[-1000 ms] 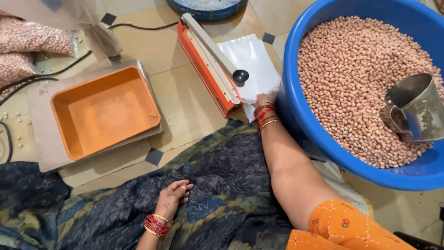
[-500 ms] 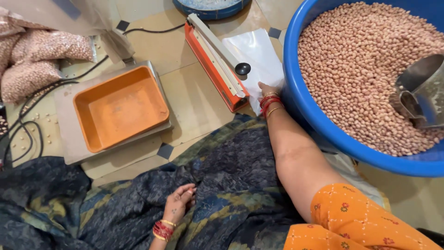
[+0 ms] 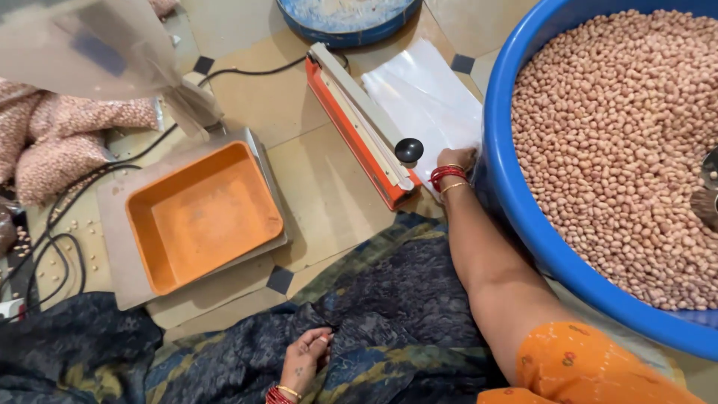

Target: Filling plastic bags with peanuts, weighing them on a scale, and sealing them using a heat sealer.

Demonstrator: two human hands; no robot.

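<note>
Nearest the camera, the left hand [image 3: 303, 359] rests loosely curled and empty on dark patterned cloth [image 3: 389, 314]. Farther out, the right hand [image 3: 456, 158] presses the clear plastic bags [image 3: 426, 97] between the orange heat sealer [image 3: 359, 127] and the blue tub of peanuts [image 3: 516, 209]; whether its grip is closed cannot be told.

The tiled floor [image 3: 329, 202] carries everything here. A grey scale with an orange tray [image 3: 202, 213] sits left of centre, black cables [image 3: 60, 224] looping beside it at the left edge, with a few loose peanuts scattered there. Far left lie filled bags of peanuts [image 3: 67, 135]. In the middle stands an orange heat sealer [image 3: 363, 127], clear plastic bags [image 3: 430, 105] just right of it. A big blue tub [image 3: 523, 217] of peanuts fills the right. A round blue container [image 3: 348, 19] sits far centre.
</note>
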